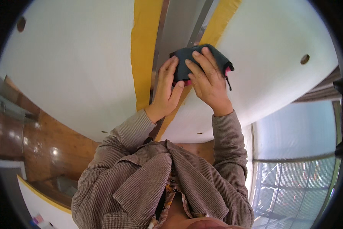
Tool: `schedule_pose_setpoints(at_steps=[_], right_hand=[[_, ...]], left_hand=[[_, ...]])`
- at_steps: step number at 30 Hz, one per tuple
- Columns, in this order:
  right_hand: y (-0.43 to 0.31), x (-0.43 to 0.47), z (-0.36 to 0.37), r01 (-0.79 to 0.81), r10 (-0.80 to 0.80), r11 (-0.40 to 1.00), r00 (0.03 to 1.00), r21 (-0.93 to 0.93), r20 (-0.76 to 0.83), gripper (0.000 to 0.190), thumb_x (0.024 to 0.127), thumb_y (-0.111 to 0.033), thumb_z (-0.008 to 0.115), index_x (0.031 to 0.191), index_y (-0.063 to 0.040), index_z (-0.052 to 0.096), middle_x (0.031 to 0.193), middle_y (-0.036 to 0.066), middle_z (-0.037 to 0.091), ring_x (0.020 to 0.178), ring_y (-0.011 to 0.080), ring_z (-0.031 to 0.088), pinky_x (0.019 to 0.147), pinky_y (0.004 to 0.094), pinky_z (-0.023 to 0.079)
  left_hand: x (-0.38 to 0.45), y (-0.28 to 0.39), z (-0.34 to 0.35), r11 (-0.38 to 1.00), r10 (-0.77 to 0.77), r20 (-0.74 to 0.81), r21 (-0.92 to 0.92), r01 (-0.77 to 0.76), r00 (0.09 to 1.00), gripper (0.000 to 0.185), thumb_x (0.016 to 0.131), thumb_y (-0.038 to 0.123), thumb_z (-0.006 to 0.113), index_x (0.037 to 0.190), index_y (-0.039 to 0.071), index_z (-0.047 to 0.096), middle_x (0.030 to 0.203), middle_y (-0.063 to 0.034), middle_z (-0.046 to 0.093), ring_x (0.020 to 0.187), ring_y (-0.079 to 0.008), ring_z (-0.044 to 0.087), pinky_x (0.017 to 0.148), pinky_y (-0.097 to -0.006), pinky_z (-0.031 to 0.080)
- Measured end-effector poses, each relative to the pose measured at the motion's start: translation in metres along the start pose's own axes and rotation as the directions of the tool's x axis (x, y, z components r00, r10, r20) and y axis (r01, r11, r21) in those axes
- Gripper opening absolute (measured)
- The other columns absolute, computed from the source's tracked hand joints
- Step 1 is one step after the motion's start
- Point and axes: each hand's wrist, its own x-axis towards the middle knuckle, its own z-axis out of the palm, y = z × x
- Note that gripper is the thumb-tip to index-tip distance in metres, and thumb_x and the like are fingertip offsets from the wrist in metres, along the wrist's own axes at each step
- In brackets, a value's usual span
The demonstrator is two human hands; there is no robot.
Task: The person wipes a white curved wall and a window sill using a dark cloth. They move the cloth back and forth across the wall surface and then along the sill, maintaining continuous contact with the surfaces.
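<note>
Both hands rest on a folded dark teal cloth (183,66) with black edging and pink showing at its lower and right edges. The fingers of my left hand (167,88) lie along its left side, and the thumb is at its lower edge. My right hand (208,78) is spread over its top, fingers pointing up and to the left. Beneath the cloth runs a grey metal strip (183,23) between two white panels. A black cord or loop hangs from the cloth's right corner. What the cloth covers is hidden.
Yellow bands (144,57) border the strip on both sides. The left white panel (82,63) and right white panel (269,43) have round holes. A shiny brown wooden floor (57,134) shows lower left; a window (294,177) is at the right.
</note>
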Motion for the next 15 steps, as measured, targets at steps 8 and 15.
schedule_pose_setpoints(at_steps=[8,15], right_hand=[[0.019,-0.001,-0.007,0.070,-0.092,0.966,0.993,-0.247,-0.076,0.035,0.082,-0.016,0.069,0.115,-0.028,0.075,0.131,-0.007,0.060,0.129,0.0165,0.049,0.116,0.0435,0.021],[0.020,0.006,-0.001,0.152,-0.172,0.978,0.975,-0.141,-0.144,0.032,0.077,-0.011,0.070,0.108,-0.015,0.073,0.105,-0.004,0.062,0.100,0.0153,0.057,0.094,0.0353,0.037]], left_hand=[[0.030,0.004,0.028,0.999,-0.013,-0.180,0.028,0.018,0.984,0.048,0.099,0.009,0.052,0.145,-0.001,0.042,0.144,-0.0201,0.045,0.133,-0.0356,0.045,0.112,-0.0433,0.035],[0.037,0.012,0.037,0.998,-0.059,-0.355,-0.057,0.042,0.933,0.035,0.094,0.002,0.062,0.129,0.002,0.061,0.128,-0.0168,0.057,0.114,-0.0298,0.060,0.096,-0.0346,0.049]])
